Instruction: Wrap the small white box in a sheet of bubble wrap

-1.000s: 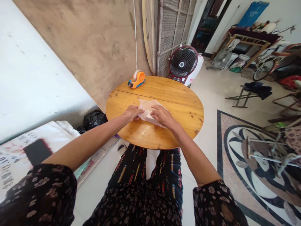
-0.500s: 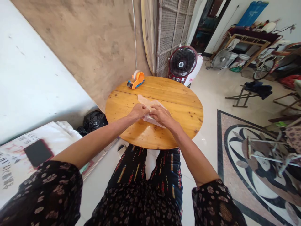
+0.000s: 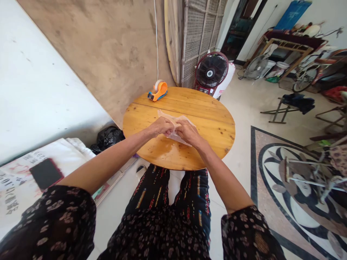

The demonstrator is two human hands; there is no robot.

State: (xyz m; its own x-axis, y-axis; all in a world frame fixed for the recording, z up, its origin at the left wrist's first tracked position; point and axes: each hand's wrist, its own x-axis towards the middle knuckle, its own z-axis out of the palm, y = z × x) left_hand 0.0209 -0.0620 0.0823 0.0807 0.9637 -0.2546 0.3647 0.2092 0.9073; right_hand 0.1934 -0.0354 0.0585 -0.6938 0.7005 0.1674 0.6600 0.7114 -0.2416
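Observation:
A thin, pale translucent plastic bag (image 3: 173, 119) lies on the round wooden table (image 3: 211, 119). My left hand (image 3: 162, 126) and my right hand (image 3: 187, 132) meet over its near part, fingers curled and pinching the plastic between them. The bag's far edge pokes out beyond my knuckles. An orange tape dispenser (image 3: 158, 90) with a roll of tape sits at the table's far left edge, well away from both hands.
A red-framed fan (image 3: 211, 70) stands behind the table by a wicker panel. A black bag (image 3: 108, 137) lies on the floor at left. A white sack with a dark phone (image 3: 46, 173) lies at near left. Stools, furniture and a bicycle crowd the right.
My left hand slid right along the bag until it met my right hand. Both hands went from lying flat on the plastic to pinching it, and the bag is bunched up.

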